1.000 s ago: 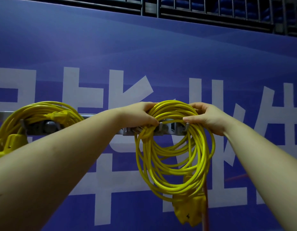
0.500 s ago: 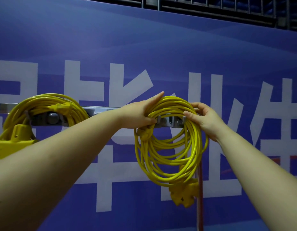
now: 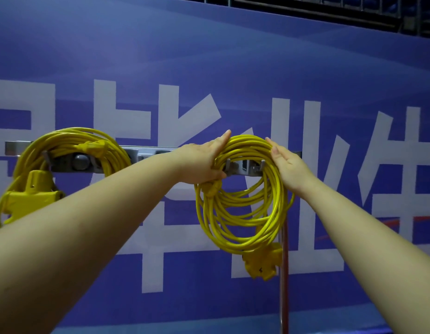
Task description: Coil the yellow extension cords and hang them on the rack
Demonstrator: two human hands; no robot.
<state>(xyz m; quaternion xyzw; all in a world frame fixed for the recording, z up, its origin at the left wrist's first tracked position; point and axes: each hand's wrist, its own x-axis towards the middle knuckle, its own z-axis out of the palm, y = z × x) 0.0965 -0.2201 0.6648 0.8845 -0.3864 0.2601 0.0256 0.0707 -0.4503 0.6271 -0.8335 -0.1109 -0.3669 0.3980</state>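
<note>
Big blue banner (image 3: 257,68) behind, grey rack (image 3: 151,151) across it, one coil (image 3: 64,145) already hung at the left and a second coil (image 3: 243,208) draped over the hooks at the right. Left hand (image 3: 202,162) and right hand (image 3: 288,167) lie flat-fingered against its top, pressing, not gripping. Cord looks floppy and springy, fairly light, so I'd grab the whole bundle at the top; loose loops could slip off.

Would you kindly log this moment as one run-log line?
step: hanging second coil | rack: coil over hooks | left hand: flat on coil | right hand: flat on coil | first coil: hung
</note>
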